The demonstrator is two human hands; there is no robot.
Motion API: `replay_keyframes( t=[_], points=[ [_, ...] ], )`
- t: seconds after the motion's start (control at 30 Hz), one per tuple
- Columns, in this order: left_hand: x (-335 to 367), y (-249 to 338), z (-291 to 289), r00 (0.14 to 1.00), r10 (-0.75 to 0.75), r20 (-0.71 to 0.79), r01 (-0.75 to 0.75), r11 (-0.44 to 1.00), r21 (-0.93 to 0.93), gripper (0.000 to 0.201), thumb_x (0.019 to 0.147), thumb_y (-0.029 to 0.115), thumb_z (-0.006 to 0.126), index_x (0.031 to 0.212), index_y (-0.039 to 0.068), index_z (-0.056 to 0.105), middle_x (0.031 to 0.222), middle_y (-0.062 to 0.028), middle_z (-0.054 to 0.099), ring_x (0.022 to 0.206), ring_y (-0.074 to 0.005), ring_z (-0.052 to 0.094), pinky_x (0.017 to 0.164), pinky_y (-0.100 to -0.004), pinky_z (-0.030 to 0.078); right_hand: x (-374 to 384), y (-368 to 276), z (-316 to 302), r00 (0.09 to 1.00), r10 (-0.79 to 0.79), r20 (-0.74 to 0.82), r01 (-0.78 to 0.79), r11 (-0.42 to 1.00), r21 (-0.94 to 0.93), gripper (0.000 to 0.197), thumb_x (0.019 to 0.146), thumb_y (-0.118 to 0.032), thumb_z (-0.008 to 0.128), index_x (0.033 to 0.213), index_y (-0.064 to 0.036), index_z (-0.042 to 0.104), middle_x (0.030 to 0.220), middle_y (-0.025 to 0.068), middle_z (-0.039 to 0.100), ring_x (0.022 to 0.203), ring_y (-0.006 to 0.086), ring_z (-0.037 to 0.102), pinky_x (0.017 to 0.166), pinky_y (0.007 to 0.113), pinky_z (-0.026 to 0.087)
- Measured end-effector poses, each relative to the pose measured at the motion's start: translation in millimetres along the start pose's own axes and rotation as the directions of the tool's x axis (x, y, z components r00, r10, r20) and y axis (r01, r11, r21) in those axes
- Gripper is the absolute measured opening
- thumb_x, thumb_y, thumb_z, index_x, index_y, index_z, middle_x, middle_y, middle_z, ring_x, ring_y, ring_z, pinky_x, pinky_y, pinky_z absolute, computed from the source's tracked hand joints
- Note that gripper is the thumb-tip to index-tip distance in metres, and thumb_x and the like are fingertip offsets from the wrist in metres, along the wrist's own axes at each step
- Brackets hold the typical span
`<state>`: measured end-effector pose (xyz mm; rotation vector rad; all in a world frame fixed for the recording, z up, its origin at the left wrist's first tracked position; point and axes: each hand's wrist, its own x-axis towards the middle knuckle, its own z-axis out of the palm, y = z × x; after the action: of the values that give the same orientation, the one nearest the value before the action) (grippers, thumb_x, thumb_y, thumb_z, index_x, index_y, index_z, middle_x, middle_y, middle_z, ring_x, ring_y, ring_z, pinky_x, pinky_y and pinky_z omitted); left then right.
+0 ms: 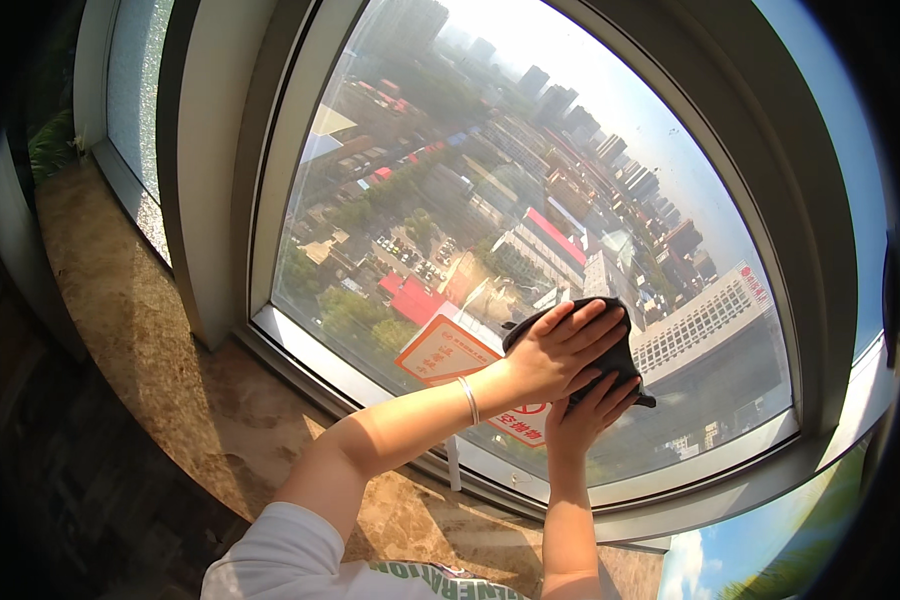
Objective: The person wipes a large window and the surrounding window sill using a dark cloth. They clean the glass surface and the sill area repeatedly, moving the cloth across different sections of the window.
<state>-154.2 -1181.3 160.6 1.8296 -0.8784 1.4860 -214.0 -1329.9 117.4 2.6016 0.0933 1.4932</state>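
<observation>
A black cloth [618, 352] lies bunched against the large window pane [450, 200], at its lower right part. My left hand [570, 348], with a silver bracelet on its wrist, presses the cloth to the glass, fingers stretched over its upper part. Just below and to the right, my right hand [592, 412] holds the cloth's lower part against the pane, its fingers pointing up and right. The palms and the cloth's underside are hidden. An orange-bordered sticker [440, 352] and a red-lettered sticker [518, 425] are on the glass beside and below my left forearm.
A grey metal frame [738, 150] surrounds the pane. A white handle [454, 465] stands at its lower edge. The brown stone sill [400, 505] runs below and leftward past a thick pillar [215, 150]. A sky-and-grass picture panel [770, 530] sits at lower right.
</observation>
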Motion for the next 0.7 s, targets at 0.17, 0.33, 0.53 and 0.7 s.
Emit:
replay_keyframes(
  t=[0.17, 0.33, 0.53, 0.7],
  points=[
    [0.7, 17.0, 8.7, 0.967, 0.242, 0.084, -0.248, 0.966, 0.071, 0.051, 0.082, 0.035, 0.053, 0.130, 0.019, 0.048, 0.142, 0.0010, 0.038, 0.134, -0.0166, 0.028, 0.112, -0.0383, 0.011, -15.7, 20.8, -0.9, 0.996, 0.006, -0.086, -0.005, 1.000, 0.014, 0.069, 0.091, -0.037, 0.045, 0.143, -0.0064, 0.011, 0.145, 0.0339, 0.004, 0.129, 0.0579, 0.008, 0.100, 0.066, 0.016],
    [30.8, -11.1, -5.7, 0.998, 0.013, -0.062, -0.005, 0.991, 0.134, 0.053, 0.079, 0.043, 0.055, 0.128, 0.023, 0.050, 0.142, 0.0009, 0.038, 0.135, -0.0190, 0.027, 0.112, -0.0423, 0.009, 49.6, -8.9, -8.8, 0.987, -0.061, -0.152, 0.054, 0.997, -0.049, 0.075, 0.088, -0.047, 0.047, 0.143, -0.0067, 0.017, 0.146, 0.0310, 0.008, 0.129, 0.0585, 0.009, 0.098, 0.067, 0.016],
    [19.9, -86.9, -63.0, 0.944, -0.297, -0.142, 0.321, 0.927, 0.192, 0.071, 0.074, 0.043, 0.059, 0.135, 0.010, 0.042, 0.144, -0.0244, 0.026, 0.134, -0.0408, 0.022, 0.109, -0.0533, 0.005, 101.5, -101.4, 1.8, 0.965, -0.226, -0.130, 0.229, 0.973, 0.011, 0.065, 0.084, -0.051, 0.051, 0.137, -0.0160, 0.038, 0.147, 0.0212, 0.022, 0.127, 0.0559, 0.019, 0.096, 0.063, 0.022],
    [-78.6, -115.4, -70.6, 0.861, -0.501, -0.090, 0.506, 0.822, 0.260, 0.076, 0.079, 0.032, 0.054, 0.139, -0.004, 0.024, 0.146, -0.0311, 0.010, 0.136, -0.0475, 0.008, 0.107, -0.0587, 0.005, 56.1, -150.2, 40.1, 0.920, -0.387, -0.067, 0.389, 0.921, 0.022, 0.051, 0.081, -0.042, 0.056, 0.128, -0.0227, 0.051, 0.144, 0.0117, 0.033, 0.119, 0.0499, 0.035, 0.093, 0.056, 0.030]
  ],
)
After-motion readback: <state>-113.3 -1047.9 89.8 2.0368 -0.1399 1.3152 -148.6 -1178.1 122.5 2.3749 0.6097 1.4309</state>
